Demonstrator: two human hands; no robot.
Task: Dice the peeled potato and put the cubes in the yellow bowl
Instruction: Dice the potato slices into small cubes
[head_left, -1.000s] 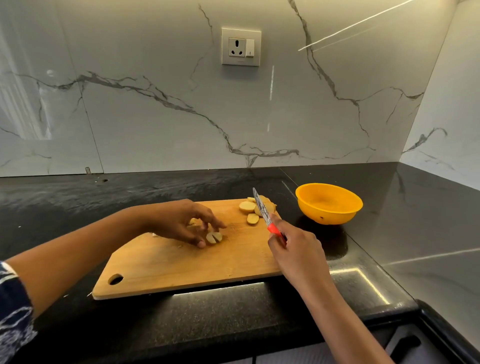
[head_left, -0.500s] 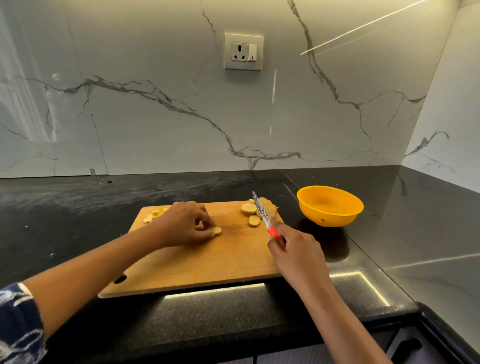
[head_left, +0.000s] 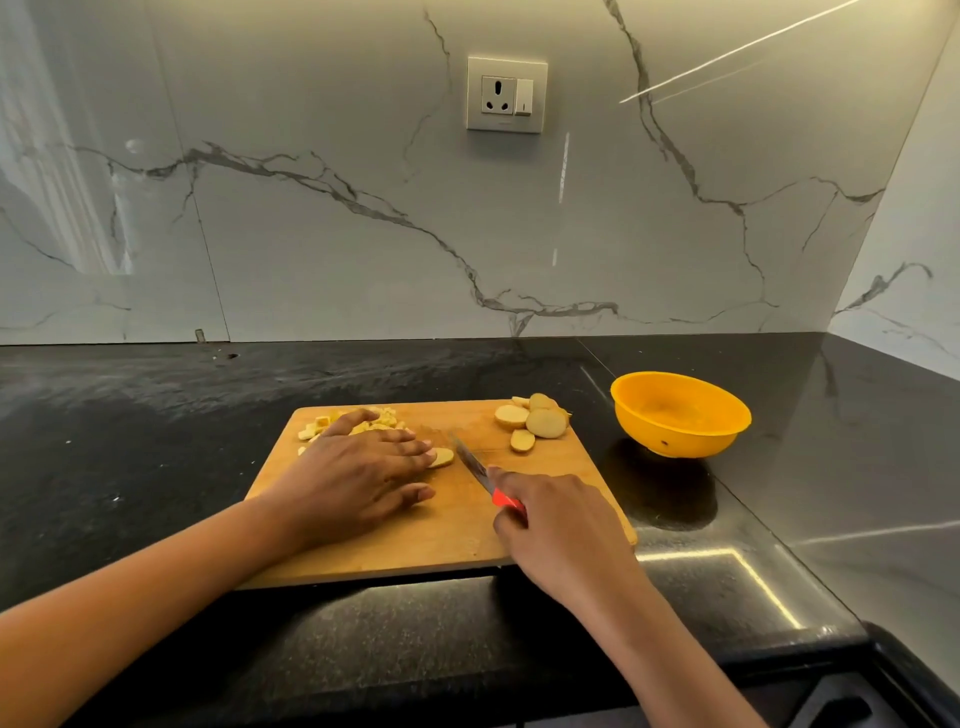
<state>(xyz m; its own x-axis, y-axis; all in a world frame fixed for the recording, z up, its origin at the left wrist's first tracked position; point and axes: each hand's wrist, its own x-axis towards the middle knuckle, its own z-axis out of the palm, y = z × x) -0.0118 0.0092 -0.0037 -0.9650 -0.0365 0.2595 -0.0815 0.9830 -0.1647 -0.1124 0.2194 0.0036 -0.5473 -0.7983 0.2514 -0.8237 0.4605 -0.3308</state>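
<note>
In the head view, the wooden cutting board (head_left: 415, 545) lay at the centre of the frame on a black countertop (head_left: 156, 441). The left hand (head_left: 363, 467) rested flat on the board, its fingers stretched out and relaxed, the fingertips pressing down on a single potato slice (head_left: 442, 457) that peeked out just past them. Behind that hand, at the board's upper left corner, sat a small heap of potato cubes (head_left: 332, 420), partly hidden by the knuckles.

The right hand (head_left: 561, 525), at lower right of centre, had its fingers clenched round the red handle of a knife (head_left: 480, 473). The blade pointed up and to the left, its tip on the board just beside the slice under the left fingertips.

At the board's upper right corner lay a cluster of uncut potato rounds (head_left: 537, 421), some overlapping. The yellow bowl (head_left: 680, 415) stood on the countertop right of the board, near it but not touching. On the marble wall above, a socket (head_left: 506, 94) was mounted at upper centre.
</note>
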